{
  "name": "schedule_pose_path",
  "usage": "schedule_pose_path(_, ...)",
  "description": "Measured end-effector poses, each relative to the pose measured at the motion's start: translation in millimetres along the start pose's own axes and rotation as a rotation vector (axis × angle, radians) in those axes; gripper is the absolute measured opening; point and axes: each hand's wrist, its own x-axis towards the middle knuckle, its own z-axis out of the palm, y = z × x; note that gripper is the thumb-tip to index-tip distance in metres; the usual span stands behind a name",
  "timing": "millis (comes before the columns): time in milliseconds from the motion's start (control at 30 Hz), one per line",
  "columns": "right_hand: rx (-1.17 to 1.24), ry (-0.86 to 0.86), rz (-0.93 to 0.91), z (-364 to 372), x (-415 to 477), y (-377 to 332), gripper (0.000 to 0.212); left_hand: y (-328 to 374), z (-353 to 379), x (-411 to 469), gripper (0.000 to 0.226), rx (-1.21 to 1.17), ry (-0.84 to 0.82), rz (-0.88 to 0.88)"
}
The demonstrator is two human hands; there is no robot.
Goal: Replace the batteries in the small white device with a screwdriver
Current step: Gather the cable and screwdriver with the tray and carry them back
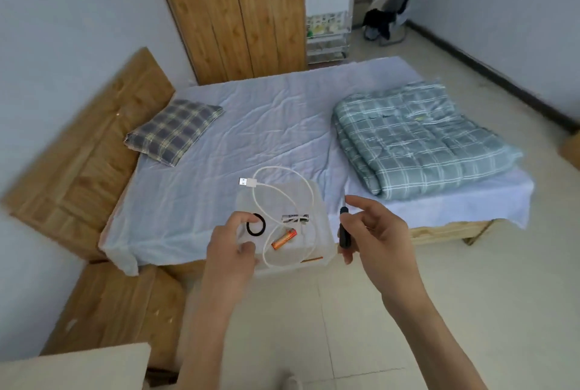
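The right hand (376,232) holds the black screwdriver (344,226) with curled fingers. The screwdriver stands almost straight up, with its thin metal tip at the top. The left hand (230,251) pinches a small white device (242,232) between thumb and fingers. The device is pale like the clear box (317,201) behind it, so its shape is hard to see. It is off to the left of the screwdriver, well apart from it. The tip points up, not at the device. I think the tip must swing down and to the left to reach a screw. Between the two hands, in the box on the bed (266,126), lie an orange battery (284,239) and a silver battery (295,217).
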Motion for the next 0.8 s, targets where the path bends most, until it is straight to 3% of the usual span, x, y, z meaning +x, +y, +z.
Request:
schedule_pose_path(433, 0.093, 0.588, -0.101, -217.5, 156.3, -41.6, 0.022, 207.7, 275.9, 176.2, 0.052, -0.082, -0.537, 0.324)
schedule_pose_path(800, 0.139, 0.9, -0.123, -427.9, 213.0, -56.0, 0.023, 354.4, 506.5, 194.8, 0.05, -0.05, -0.853, 0.421)
